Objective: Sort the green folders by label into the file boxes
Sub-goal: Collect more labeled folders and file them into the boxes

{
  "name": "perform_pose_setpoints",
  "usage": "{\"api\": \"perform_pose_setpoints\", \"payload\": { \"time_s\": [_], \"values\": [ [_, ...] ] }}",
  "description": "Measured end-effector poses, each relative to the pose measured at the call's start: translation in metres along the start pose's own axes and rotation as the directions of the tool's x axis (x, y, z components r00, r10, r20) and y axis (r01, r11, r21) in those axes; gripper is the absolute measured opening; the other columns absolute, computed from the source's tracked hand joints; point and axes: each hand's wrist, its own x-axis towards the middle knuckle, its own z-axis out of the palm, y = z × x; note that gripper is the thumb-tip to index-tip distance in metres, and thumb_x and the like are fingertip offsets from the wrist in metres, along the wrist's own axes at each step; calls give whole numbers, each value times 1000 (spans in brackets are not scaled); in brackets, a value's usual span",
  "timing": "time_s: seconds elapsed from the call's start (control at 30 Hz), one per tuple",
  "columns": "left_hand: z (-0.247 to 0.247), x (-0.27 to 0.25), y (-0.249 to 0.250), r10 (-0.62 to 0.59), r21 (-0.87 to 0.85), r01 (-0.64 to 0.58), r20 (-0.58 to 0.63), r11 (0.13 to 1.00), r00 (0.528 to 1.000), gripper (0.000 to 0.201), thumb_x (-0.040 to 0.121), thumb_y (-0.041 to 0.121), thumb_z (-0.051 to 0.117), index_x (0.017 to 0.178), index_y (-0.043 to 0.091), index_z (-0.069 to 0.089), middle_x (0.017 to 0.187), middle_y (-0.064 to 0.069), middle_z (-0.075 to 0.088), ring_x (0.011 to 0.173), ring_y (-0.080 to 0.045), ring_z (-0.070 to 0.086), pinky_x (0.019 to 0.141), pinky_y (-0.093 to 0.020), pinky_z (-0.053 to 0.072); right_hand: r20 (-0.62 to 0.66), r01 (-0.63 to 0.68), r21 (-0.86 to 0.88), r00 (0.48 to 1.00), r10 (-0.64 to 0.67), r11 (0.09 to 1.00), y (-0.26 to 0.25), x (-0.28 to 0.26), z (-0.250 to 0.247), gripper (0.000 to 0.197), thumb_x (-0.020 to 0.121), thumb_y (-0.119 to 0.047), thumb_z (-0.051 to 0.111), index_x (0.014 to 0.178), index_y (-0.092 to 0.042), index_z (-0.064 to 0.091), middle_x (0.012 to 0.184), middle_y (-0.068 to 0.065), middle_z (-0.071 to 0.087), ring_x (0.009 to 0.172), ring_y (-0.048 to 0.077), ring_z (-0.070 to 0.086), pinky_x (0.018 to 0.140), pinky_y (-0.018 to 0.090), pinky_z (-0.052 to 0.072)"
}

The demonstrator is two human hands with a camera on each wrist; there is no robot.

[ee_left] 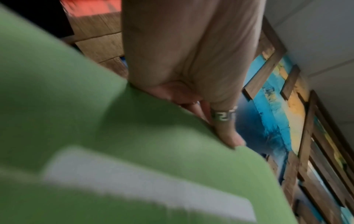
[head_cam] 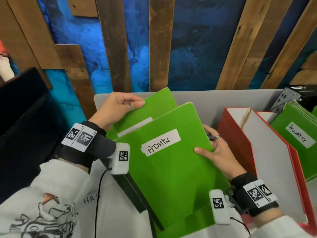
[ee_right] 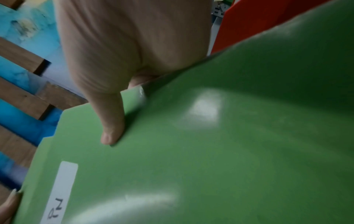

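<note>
Two green folders stand upright together at the middle of the head view. The front one (head_cam: 171, 169) carries a white label reading ADMIN. My right hand (head_cam: 214, 150) grips its right edge, thumb on the front and fingers behind. In the right wrist view, that thumb (ee_right: 113, 121) lies on the green cover (ee_right: 210, 151). The rear folder (head_cam: 159, 103) leans back to the left, its label mostly hidden. My left hand (head_cam: 133, 104) pinches its top corner. The left wrist view is blurred but shows the ringed fingers (ee_left: 224, 121) on that green edge (ee_left: 114, 121).
A red file box (head_cam: 236, 140) with white inner walls stands right of the folders. A second one holds green folders, the front one (head_cam: 298, 134) labelled SECURITY. A white surface (head_cam: 91, 199) marked HR lies at the lower left. A black monitor (head_cam: 20, 117) stands left, a grey divider (head_cam: 223, 98) behind.
</note>
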Motion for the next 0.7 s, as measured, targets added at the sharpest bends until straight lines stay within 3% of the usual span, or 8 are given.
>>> {"api": "perform_pose_setpoints", "payload": {
  "time_s": [0.1,0.17,0.27,0.33,0.4,0.5,0.6,0.7],
  "values": [
    [6,-3,-3,-34,33,32,71,999,997,10,86,15,62,83,16,71,65,9,72,59,2,63,60,-10,50,-55,10,17,998,-9,1000,6,-2,-6,67,68,11,70,121,-22,47,90,-11,75,80,8,72,64,22,57],
    [-2,-3,-10,-77,136,67,72,989,994,24,86,35,60,87,15,73,75,5,70,63,2,60,64,-12,47,-118,21,23,993,-18,1000,8,-3,-12,69,56,-14,83,115,-27,51,91,-3,76,80,12,72,65,24,57],
    [-22,-1,-27,-127,258,124,-6,958,992,69,55,81,59,76,17,74,74,7,66,67,2,58,74,-18,44,-236,36,70,972,-18,997,13,-5,-26,81,41,-38,91,112,-30,53,95,0,75,84,14,72,70,26,58],
    [-30,-4,-38,-129,160,134,-39,978,991,76,36,86,64,71,19,72,67,14,65,67,2,57,68,-10,45,-304,55,81,952,-27,995,15,-7,-34,75,47,-29,89,112,-29,51,91,-1,76,81,12,72,70,25,58],
    [-24,-9,-50,-150,-134,151,18,979,989,68,44,69,77,96,27,67,82,16,72,78,-3,65,62,-14,52,-345,78,93,938,-41,993,20,-6,-39,63,64,-5,77,117,-23,48,88,-5,76,80,9,72,68,22,57],
    [-2,-11,-66,-117,-393,151,108,907,987,84,56,33,88,129,22,48,122,2,65,108,-20,64,78,-39,58,-391,76,90,920,-35,993,26,-3,-34,60,77,13,62,128,-12,43,92,-8,75,86,7,71,74,24,58],
    [25,-14,-74,-106,-363,118,54,924,993,78,71,-4,74,136,16,35,131,-11,57,118,-29,58,91,-49,52,-422,77,103,906,-26,992,35,0,-28,60,76,-6,71,130,-12,45,107,-1,72,103,18,67,92,38,53],
    [41,-14,-76,-54,-342,37,-39,939,998,66,76,-17,61,123,25,41,124,-4,59,114,-21,60,93,-42,52,-413,54,-17,909,-56,998,44,1,-23,67,64,-48,78,122,-23,54,114,-1,69,111,21,62,97,36,50]
  ]
}}
